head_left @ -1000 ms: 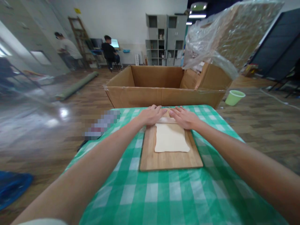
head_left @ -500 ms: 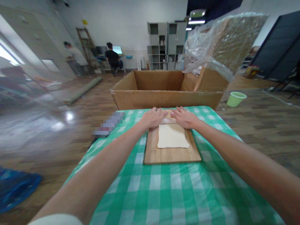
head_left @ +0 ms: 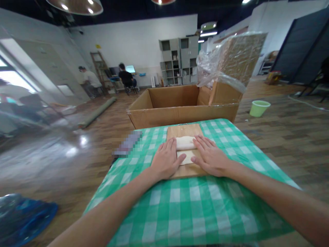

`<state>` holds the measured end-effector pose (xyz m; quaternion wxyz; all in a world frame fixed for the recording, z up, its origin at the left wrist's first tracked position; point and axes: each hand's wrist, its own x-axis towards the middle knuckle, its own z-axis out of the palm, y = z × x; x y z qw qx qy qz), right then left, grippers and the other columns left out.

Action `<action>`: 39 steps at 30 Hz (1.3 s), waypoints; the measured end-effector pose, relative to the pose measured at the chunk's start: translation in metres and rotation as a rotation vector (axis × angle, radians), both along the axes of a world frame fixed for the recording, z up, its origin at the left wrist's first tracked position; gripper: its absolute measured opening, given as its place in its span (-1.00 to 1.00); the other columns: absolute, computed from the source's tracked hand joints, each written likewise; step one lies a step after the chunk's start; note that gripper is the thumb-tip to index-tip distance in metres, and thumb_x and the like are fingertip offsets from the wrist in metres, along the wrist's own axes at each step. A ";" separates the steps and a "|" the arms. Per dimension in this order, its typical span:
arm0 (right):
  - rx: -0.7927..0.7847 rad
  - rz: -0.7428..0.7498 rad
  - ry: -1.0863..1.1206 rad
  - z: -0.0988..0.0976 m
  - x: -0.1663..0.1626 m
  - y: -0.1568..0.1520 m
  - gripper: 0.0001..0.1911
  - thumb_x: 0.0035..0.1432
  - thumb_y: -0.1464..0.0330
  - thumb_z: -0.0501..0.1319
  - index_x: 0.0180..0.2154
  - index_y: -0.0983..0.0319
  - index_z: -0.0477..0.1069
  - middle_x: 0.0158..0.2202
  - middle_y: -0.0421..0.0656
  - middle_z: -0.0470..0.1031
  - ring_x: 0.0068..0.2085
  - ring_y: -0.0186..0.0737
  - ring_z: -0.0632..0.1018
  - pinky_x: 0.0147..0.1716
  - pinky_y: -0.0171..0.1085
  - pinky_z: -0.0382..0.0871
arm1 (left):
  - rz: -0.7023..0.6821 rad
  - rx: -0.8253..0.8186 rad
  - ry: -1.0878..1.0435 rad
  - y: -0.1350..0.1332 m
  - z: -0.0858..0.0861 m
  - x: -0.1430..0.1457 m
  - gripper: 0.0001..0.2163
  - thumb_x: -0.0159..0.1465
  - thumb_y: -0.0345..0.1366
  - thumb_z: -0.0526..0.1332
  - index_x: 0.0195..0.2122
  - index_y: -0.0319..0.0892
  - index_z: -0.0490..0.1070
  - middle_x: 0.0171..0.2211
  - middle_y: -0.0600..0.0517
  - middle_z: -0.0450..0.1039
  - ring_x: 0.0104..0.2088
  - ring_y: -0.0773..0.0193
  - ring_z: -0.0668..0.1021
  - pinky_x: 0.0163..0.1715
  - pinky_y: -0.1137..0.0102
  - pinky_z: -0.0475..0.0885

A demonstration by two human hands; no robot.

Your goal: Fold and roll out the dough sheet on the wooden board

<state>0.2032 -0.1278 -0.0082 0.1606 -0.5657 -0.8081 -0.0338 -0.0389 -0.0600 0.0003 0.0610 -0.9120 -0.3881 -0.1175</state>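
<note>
On a wooden cutting board [head_left: 185,129] lies a pale sheet of dough [head_left: 186,157], its far part rolled into a thick white roll [head_left: 185,143]. My left hand [head_left: 167,158] rests with fingers stretched over the roll's left end, thumb near the flat part. Over the right end, my right hand [head_left: 209,156] lies the same way, its thumb pointing inward. Both hands are open and touch the dough without gripping it. The fingers hide the roll's ends and the board's side edges.
A green checkered tablecloth [head_left: 164,212] covers the table. Beyond it stands a large open cardboard box [head_left: 180,116]. A blurred-out flat object [head_left: 128,144] lies at the table's left edge. A green bucket [head_left: 259,108] is on the floor at right; people sit far back.
Both hands have come nearer to me, and so has the roll. Less of the flat dough shows in front of it, and the board's far end is now uncovered. The camera view has tilted up.
</note>
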 end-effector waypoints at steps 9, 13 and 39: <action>-0.055 0.036 0.059 0.003 0.004 0.003 -0.09 0.43 -0.16 -0.19 0.46 0.37 0.07 0.49 0.14 0.05 0.50 0.12 0.08 0.44 0.14 -0.04 | 0.007 -0.138 0.018 -0.005 0.011 -0.002 -0.27 0.50 0.14 -0.23 0.42 -0.41 0.08 0.45 -0.34 0.11 0.46 -0.07 0.18 0.42 0.05 0.07; -0.142 0.050 0.068 0.013 0.011 0.057 -0.11 0.43 -0.16 -0.25 0.36 0.33 0.31 0.41 0.12 0.26 0.43 0.12 0.27 0.40 0.08 0.10 | 0.035 -0.188 0.047 0.043 0.013 0.011 -0.35 0.53 0.06 -0.30 0.39 -0.28 0.20 0.42 -0.24 0.21 0.44 -0.01 0.24 0.40 0.10 0.13; 0.009 -0.055 -0.058 0.009 0.000 0.015 -0.09 0.43 -0.13 -0.20 0.38 0.49 0.20 0.42 0.25 0.19 0.44 0.19 0.22 0.40 0.09 0.09 | 0.041 0.040 -0.044 0.008 -0.003 0.010 -0.24 0.49 0.17 -0.17 0.40 -0.46 0.15 0.42 -0.34 0.18 0.45 -0.06 0.21 0.45 0.08 0.02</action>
